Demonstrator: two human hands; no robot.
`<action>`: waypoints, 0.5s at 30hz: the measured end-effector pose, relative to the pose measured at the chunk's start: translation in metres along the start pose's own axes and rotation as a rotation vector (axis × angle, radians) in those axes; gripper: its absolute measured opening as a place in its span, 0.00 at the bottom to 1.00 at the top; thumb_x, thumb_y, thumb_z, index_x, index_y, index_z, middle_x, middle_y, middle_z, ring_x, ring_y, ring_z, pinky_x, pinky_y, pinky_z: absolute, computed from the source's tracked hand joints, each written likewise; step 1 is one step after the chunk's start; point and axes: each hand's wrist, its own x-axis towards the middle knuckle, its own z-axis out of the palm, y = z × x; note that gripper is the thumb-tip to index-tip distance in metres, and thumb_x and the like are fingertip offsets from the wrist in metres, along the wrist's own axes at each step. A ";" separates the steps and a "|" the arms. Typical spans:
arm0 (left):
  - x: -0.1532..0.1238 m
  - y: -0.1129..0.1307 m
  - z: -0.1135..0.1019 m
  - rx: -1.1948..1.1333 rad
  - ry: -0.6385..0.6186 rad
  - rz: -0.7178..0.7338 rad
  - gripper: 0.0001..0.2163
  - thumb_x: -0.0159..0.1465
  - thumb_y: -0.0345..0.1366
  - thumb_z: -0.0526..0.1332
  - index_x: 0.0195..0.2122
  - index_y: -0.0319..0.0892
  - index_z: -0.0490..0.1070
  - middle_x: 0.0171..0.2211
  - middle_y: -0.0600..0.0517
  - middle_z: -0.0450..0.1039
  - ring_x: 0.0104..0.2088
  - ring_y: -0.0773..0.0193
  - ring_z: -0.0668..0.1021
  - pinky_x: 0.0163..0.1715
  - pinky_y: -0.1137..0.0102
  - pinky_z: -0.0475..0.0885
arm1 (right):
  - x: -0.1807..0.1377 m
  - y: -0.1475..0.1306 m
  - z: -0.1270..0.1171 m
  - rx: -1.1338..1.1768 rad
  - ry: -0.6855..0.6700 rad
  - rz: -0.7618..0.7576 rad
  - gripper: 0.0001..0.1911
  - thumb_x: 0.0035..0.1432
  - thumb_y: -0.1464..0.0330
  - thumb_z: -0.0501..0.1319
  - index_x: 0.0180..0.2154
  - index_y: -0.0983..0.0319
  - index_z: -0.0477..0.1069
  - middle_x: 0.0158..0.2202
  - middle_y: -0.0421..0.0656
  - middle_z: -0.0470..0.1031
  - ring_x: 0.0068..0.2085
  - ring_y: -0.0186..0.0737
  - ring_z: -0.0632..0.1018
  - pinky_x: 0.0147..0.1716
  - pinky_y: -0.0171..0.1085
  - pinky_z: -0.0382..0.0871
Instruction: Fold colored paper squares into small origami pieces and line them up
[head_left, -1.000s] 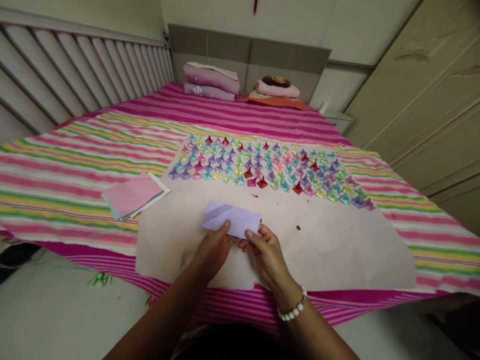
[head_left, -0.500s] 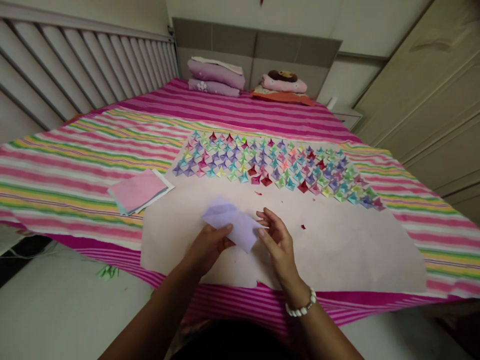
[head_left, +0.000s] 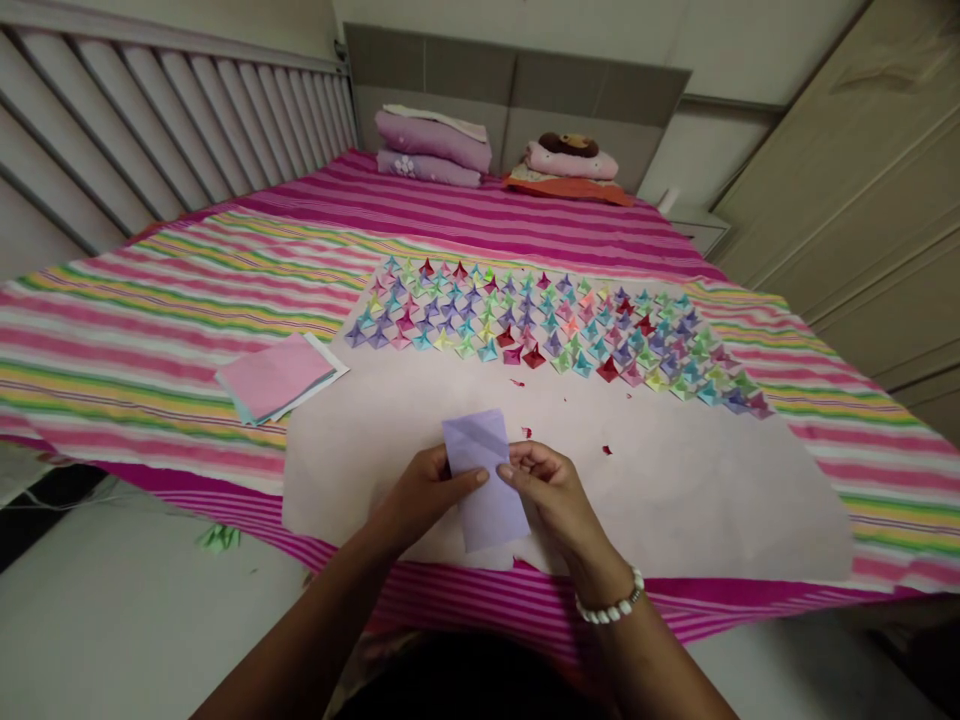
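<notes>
A rectangular sheet of purple paper (head_left: 489, 515) is held up in front of me, its long side running away from me. My left hand (head_left: 431, 492) pinches its left edge, thumb on top and fingers behind. On the opposite edge my right hand (head_left: 551, 490), with a white bead bracelet at the wrist, pinches it the same way. Beneath both hands lies a large pale sheet (head_left: 675, 490). Several rows of small folded paper pieces (head_left: 525, 318) in many colours cover its far part.
To the left, a stack of pink, blue and white paper (head_left: 277, 378) lies on the striped bedspread (head_left: 150, 330). Small red scraps (head_left: 607, 450) dot the pale sheet. Green paper bits (head_left: 220, 538) are on the floor at left. Folded bedding (head_left: 433, 150) sits by the headboard.
The purple paper has turned from a slanted position to nearly upright in view and moved slightly nearer. My right hand has closed on its right edge. A red scrap now shows beyond it.
</notes>
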 end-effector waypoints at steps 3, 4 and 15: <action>0.000 0.000 0.000 -0.048 0.016 -0.039 0.13 0.57 0.41 0.65 0.39 0.38 0.77 0.30 0.49 0.78 0.29 0.61 0.76 0.32 0.68 0.68 | 0.001 0.003 -0.001 0.014 0.070 0.003 0.08 0.45 0.64 0.71 0.26 0.60 0.75 0.22 0.37 0.73 0.23 0.32 0.69 0.24 0.32 0.64; 0.000 0.000 0.000 -0.063 0.023 -0.052 0.14 0.58 0.43 0.63 0.39 0.38 0.77 0.29 0.49 0.77 0.28 0.62 0.75 0.31 0.69 0.68 | 0.002 0.004 -0.002 0.024 0.094 -0.001 0.09 0.44 0.65 0.72 0.25 0.60 0.75 0.22 0.36 0.73 0.23 0.31 0.69 0.24 0.32 0.63; 0.005 -0.005 0.001 -0.106 -0.036 -0.033 0.13 0.57 0.40 0.65 0.40 0.37 0.78 0.33 0.46 0.79 0.33 0.59 0.77 0.37 0.66 0.69 | 0.003 0.007 -0.002 -0.022 0.102 -0.024 0.09 0.45 0.63 0.71 0.29 0.60 0.76 0.23 0.37 0.73 0.24 0.33 0.70 0.27 0.34 0.65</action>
